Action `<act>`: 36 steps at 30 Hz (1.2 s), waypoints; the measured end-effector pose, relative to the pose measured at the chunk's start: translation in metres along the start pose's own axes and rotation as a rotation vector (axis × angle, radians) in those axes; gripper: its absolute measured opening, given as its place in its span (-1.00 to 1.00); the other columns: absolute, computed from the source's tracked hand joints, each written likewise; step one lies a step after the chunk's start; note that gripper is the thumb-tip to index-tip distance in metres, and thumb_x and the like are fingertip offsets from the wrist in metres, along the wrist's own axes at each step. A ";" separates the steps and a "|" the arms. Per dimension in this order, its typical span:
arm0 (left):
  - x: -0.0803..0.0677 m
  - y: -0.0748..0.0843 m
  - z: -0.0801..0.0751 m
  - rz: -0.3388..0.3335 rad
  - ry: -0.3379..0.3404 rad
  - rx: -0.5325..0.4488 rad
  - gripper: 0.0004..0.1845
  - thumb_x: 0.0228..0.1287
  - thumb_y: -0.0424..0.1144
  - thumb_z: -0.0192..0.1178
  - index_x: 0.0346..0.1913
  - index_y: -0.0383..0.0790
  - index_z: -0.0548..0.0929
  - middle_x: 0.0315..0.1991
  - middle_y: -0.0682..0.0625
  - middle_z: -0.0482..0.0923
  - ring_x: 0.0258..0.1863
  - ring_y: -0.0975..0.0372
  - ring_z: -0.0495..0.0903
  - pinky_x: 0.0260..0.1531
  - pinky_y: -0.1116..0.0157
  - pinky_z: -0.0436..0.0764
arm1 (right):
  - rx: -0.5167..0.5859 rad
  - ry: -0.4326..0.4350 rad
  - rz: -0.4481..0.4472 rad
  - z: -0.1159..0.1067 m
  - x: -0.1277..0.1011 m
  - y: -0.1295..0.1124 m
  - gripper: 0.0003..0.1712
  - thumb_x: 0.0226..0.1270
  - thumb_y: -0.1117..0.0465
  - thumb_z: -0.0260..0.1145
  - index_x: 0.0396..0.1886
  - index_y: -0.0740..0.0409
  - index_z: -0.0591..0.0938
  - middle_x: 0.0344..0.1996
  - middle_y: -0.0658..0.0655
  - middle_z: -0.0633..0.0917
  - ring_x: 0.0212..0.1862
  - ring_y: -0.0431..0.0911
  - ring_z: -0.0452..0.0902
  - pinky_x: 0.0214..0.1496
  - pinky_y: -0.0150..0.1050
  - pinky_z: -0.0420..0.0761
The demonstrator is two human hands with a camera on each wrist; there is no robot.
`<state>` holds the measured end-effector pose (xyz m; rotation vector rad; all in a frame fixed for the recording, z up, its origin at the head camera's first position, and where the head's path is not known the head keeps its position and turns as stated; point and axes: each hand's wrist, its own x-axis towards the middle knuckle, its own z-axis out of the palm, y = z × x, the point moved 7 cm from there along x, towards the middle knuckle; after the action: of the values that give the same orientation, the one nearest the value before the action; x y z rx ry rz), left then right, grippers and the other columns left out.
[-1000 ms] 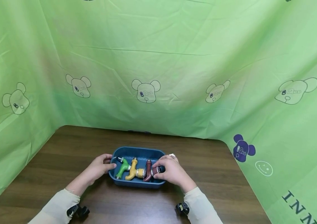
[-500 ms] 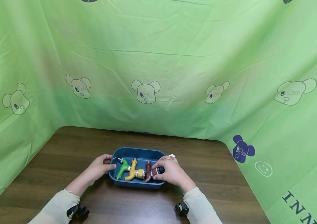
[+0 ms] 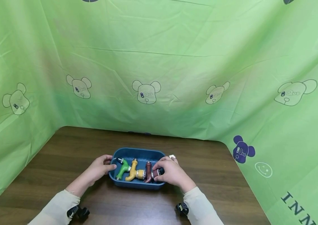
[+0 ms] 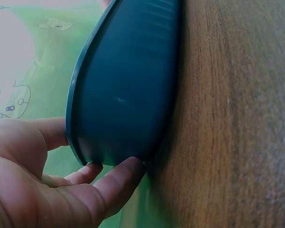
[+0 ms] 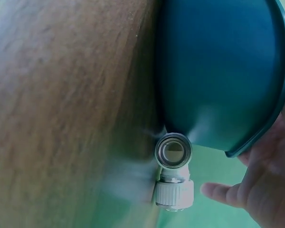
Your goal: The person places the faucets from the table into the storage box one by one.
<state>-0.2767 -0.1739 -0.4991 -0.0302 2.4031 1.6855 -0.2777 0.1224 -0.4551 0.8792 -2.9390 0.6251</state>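
A blue plastic basin (image 3: 139,152) stands on the wooden table with three taps lying in it. From left to right these are a green tap (image 3: 123,168), a yellow tap (image 3: 134,171) and a dark red tap (image 3: 148,170). My left hand (image 3: 98,168) grips the basin's left end, thumb over the rim and other fingers against the outer wall. Reaching over the right end, my right hand (image 3: 171,172) pinches the handle of the dark red tap between thumb and fingers. Only the basin's outer wall (image 5: 218,71) shows in the right wrist view, so the pinch is hidden there.
A white tap (image 5: 173,166) lies on the table outside the basin, beyond my right hand, which hides most of it from the head view. Green printed cloth (image 3: 147,62) hangs along the back and both sides of the table (image 3: 203,175).
My right hand and the dark red tap have shifted very slightly left inside the basin. The left hand and the basin keep their places.
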 end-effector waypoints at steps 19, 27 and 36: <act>0.001 -0.002 0.001 0.011 0.013 -0.008 -0.41 0.39 -0.26 0.31 0.37 -0.43 0.41 0.20 -0.28 0.54 0.09 0.04 0.58 0.00 0.10 0.70 | 0.013 -0.003 -0.018 -0.001 0.000 0.000 -0.67 0.03 0.00 0.65 -0.18 -0.16 0.78 -0.20 -0.17 0.73 0.17 -0.04 0.48 0.37 0.35 0.18; 0.001 0.000 0.001 0.041 0.003 -0.014 -0.40 0.38 -0.27 0.31 0.37 -0.48 0.39 0.20 -0.32 0.54 0.13 0.02 0.58 0.01 0.11 0.69 | -0.030 -0.021 -0.020 -0.003 0.001 -0.005 -0.67 0.05 0.01 0.64 -0.16 -0.14 0.78 -0.20 -0.17 0.75 0.18 -0.04 0.48 0.43 0.41 0.11; 0.000 0.001 0.001 0.038 0.003 -0.009 -0.40 0.38 -0.27 0.32 0.37 -0.48 0.40 0.19 -0.31 0.55 0.10 0.04 0.59 -0.03 0.13 0.70 | 0.035 0.008 -0.038 -0.004 0.000 -0.003 -0.68 0.09 0.08 0.63 -0.15 -0.01 0.77 -0.24 -0.11 0.78 0.14 -0.02 0.52 0.45 0.46 0.05</act>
<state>-0.2767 -0.1730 -0.4987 0.0112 2.4132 1.7144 -0.2765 0.1209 -0.4505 0.9308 -2.9057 0.6778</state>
